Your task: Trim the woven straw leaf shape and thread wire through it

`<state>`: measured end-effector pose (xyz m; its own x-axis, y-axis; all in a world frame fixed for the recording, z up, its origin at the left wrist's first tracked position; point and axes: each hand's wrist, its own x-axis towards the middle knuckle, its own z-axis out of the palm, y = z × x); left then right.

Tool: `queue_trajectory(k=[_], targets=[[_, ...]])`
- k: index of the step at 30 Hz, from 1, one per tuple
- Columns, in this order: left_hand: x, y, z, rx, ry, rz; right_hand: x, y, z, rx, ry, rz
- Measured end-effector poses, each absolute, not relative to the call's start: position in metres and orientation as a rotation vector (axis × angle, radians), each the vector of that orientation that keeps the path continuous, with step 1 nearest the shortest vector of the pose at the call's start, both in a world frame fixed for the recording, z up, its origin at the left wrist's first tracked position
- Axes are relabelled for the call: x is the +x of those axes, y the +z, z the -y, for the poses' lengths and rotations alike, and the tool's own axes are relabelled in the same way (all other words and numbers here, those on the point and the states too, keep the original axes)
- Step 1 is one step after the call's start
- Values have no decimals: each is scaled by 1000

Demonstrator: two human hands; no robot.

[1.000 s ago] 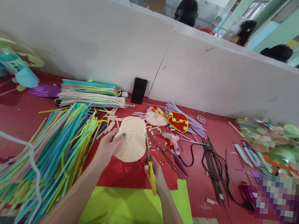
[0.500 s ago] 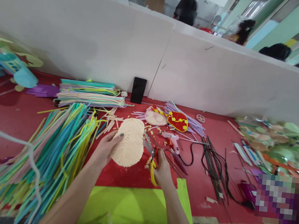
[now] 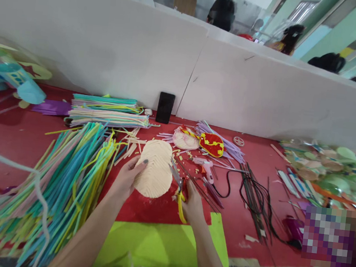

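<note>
While the left hand (image 3: 127, 175) pinches the cream ribbed piece (image 3: 155, 174) by its left edge, thumb on top, the right hand (image 3: 193, 204) has its fingers curled around the yellow handles of the scissors (image 3: 180, 188). The piece is above a red sheet (image 3: 140, 211) at the middle of the worktop (image 3: 234, 225); the blades point at its right edge, but I cannot tell whether they touch it.

As I judge it, the strips are already joined into 1 panel and most of the outline is rounded, slightly waisted; anything left would be along the edge, though no uncut stretch stands out. Small offcuts (image 3: 194, 172) lie beyond the scissors, near a pink glue gun (image 3: 207, 168).

No brand or writing is readable: the phone (image 3: 165, 107) is dark, and the white marks on the purple box (image 3: 295, 232) are too small.
</note>
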<state>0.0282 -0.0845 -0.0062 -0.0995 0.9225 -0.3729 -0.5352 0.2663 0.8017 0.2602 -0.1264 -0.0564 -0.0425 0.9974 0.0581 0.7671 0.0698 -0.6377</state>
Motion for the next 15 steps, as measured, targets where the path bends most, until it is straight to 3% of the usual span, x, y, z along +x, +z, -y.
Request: queue_trajectory(k=[8,15], targets=[[32,-11,87,699,1406,-1147,251,-63,131,-1325,1214,1555],[32,-17,88,823,1398,-1257,254,-55,133,-1338,1303,1606]])
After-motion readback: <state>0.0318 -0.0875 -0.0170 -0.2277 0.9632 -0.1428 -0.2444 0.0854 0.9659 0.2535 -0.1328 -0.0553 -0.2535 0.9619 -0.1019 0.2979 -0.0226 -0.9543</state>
